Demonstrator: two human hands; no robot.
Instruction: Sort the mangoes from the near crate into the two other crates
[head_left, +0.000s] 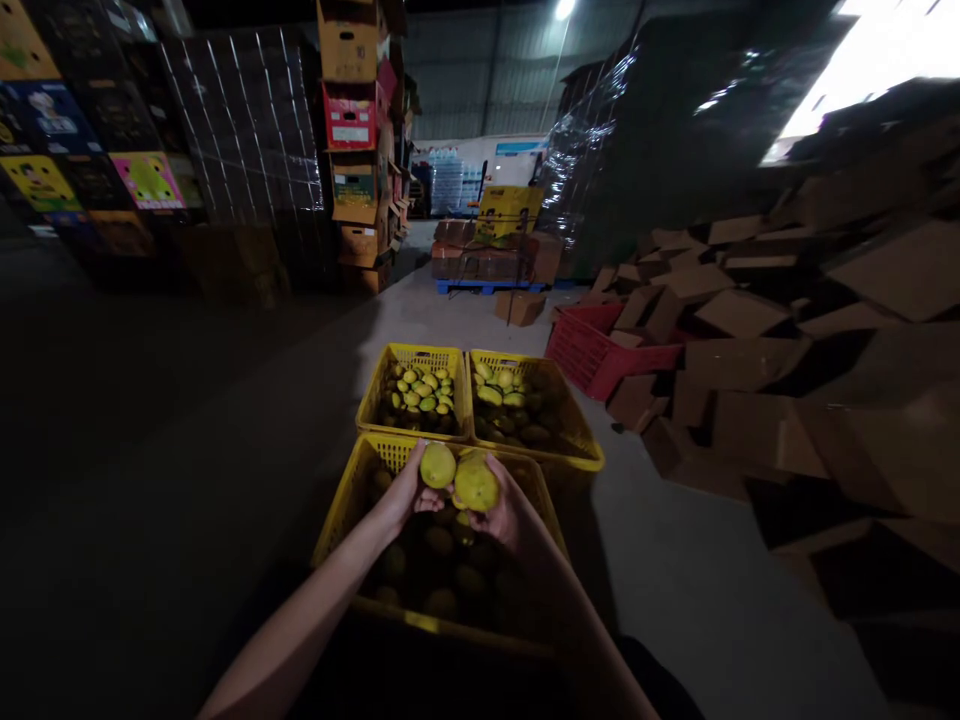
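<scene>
Above the near yellow crate (337, 505), each of my hands grips one round yellow-green fruit. My left hand (407, 493) is closed around the side and underside of the smaller-looking fruit (437, 466). On the right, my right hand (506, 510) wraps a larger-looking fruit (478, 483) from its outer side and below. The two fruits are side by side, close together. Below them, more fruits (439, 541) lie in the crate, mostly in shadow. The exact kind of fruit is hard to make out.
Two more yellow crates (466, 400) of fruit stand just beyond. A red crate (589, 350) and a heap of cardboard boxes (750, 310) lie on the right. Stacked cartons (352, 120) and a loaded blue pallet (487, 287) stand farther back.
</scene>
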